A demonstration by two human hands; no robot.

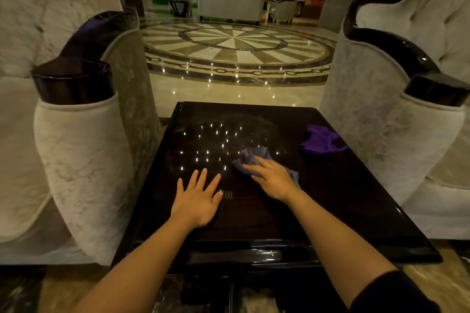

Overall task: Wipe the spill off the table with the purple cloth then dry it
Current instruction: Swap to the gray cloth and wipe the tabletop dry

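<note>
A glossy dark wooden table [330, 206] stands right in front of me. The purple cloth [319, 140] lies crumpled near the table's right edge, with no hand on it. A grey-blue cloth [250, 156] lies at the table's middle, and my right hand [270, 176] presses flat on it with fingers spread. My left hand [197, 198] rests flat on the bare tabletop to the left of it, fingers apart, holding nothing. Faint smeared streaks [254, 122] show on the far part of the tabletop.
Pale upholstered armchairs with dark glossy arm caps stand close on the left [76, 140] and on the right [396, 134] of the table. Beyond the table's far edge lies a polished patterned marble floor [236, 46], with more seating at the back.
</note>
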